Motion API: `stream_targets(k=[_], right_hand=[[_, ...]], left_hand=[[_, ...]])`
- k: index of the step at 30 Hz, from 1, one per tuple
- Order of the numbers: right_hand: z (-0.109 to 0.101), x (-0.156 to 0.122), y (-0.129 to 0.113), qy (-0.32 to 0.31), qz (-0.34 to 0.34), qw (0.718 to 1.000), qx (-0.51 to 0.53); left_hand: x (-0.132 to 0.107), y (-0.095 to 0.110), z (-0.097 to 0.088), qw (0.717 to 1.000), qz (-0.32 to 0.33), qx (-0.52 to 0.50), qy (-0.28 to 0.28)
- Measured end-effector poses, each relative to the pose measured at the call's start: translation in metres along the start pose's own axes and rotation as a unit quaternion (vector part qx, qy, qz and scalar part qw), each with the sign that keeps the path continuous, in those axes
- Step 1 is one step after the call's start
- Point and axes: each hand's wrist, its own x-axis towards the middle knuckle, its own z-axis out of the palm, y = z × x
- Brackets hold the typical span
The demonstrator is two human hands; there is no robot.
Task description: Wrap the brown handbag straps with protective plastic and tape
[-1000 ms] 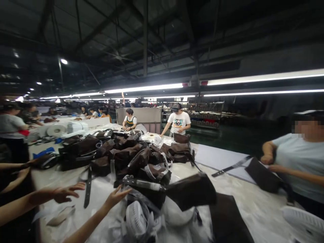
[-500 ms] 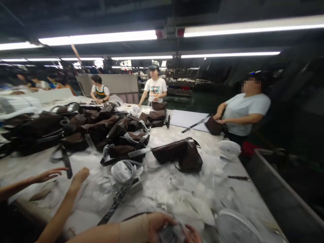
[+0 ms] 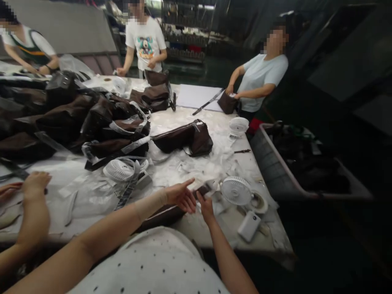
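Observation:
My left hand point(image 3: 180, 197) and my right hand point(image 3: 206, 207) meet over the near edge of the white table point(image 3: 196, 226). Between them is a small dark piece point(image 3: 202, 190); both hands close on it, and my left forefinger sticks out over it. What the piece is stays unclear. A flat dark brown part point(image 3: 161, 215) lies just under my left wrist. A small white desk fan point(image 3: 236, 190) stands right beside my hands.
A brown bag point(image 3: 183, 139) lies mid-table, with a pile of brown bags point(image 3: 92, 118) to the left. Two more fans point(image 3: 118, 169) point(image 3: 239, 124), a white power bank point(image 3: 249, 226) and paper scraps lie about. A co-worker's hands point(image 3: 33, 183) rest at left. A grey bin point(image 3: 275, 167) stands right.
The view has dropped from the hall and lamps to the table. My two hands came into view at the near edge and moved forward beside the fan.

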Motion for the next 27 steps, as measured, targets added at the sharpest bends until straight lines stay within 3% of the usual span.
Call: stream_targets(k=[2, 4, 7, 11, 15, 19, 23, 25, 27], right_hand=[[0.002, 0.003, 0.004, 0.008, 0.068, 0.996, 0.053], [0.003, 0.004, 0.008, -0.002, 0.092, 0.993, 0.079], [0.001, 0.005, 0.013, -0.023, 0.097, 0.991, 0.088], [-0.009, 0.006, 0.013, -0.041, 0.066, 0.994, 0.075], [-0.018, 0.008, 0.009, -0.025, 0.020, 0.999, 0.023], [-0.017, 0.011, 0.007, 0.009, 0.080, 0.988, 0.130], [-0.014, 0.021, -0.001, 0.062, 0.110, 0.950, 0.285], [-0.014, 0.026, -0.009, 0.064, 0.107, 0.945, 0.301], [-0.013, 0.027, -0.018, 0.089, 0.081, 0.952, 0.281]], left_hand=[[0.014, -0.010, -0.016, 0.977, 0.104, 0.061, 0.173], [0.029, -0.024, -0.028, 0.935, 0.195, 0.104, 0.276], [0.046, -0.039, -0.038, 0.932, 0.235, 0.131, 0.244], [0.063, -0.043, -0.047, 0.960, 0.204, 0.129, 0.143], [0.074, -0.047, -0.058, 0.960, 0.206, 0.171, 0.083], [0.078, -0.057, -0.064, 0.947, 0.212, 0.226, 0.085], [0.073, -0.060, -0.063, 0.944, 0.223, 0.226, 0.091], [0.065, -0.059, -0.065, 0.943, 0.236, 0.200, 0.125], [0.049, -0.061, -0.076, 0.928, 0.261, 0.168, 0.207]])
